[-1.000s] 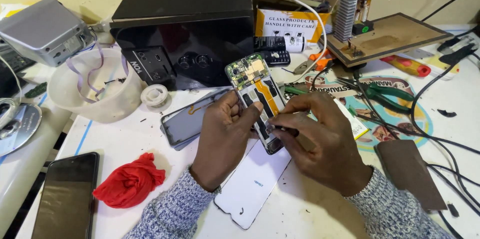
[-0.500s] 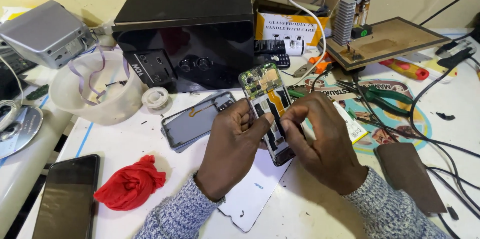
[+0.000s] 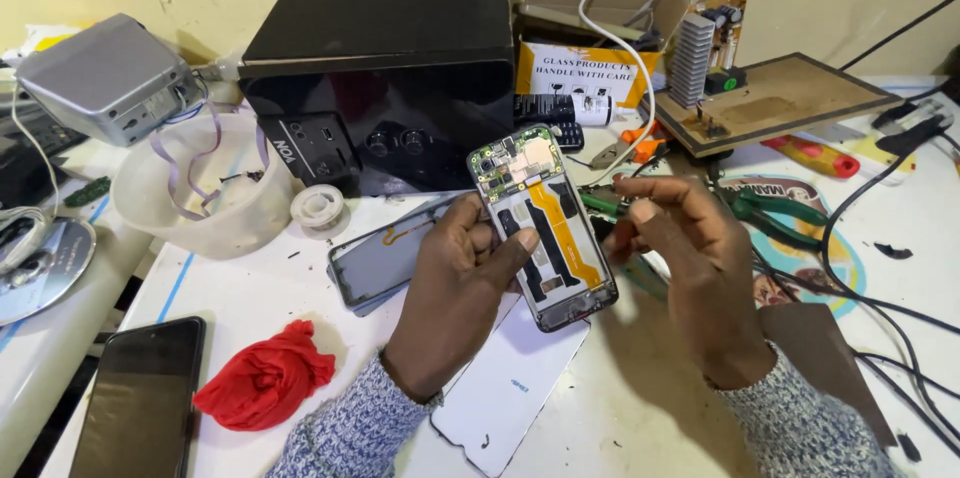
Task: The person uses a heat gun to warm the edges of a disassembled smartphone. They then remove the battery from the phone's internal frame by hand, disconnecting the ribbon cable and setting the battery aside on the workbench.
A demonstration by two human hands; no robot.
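Opened phone (back off, board and orange flex exposed) sits tilted above the bench, clenched in your left hand; right hand pinches something unclear beside it, and a slip could tear the flex.

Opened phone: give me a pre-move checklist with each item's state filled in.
1. Opened phone held firmly: ok, the left hand grips its left edge, thumb across the frame.
2. Phone clear of the table: ok, raised and tilted above the white panel.
3. Right hand off the phone: ok, it is beside the right edge, apart from it.
4. Right hand holding a tool or part: cannot tell, the fingers are pinched together.
5. Orange ribbon cable in place: ok, it lies flat along the frame.
6. Screws all out: cannot tell, too small.
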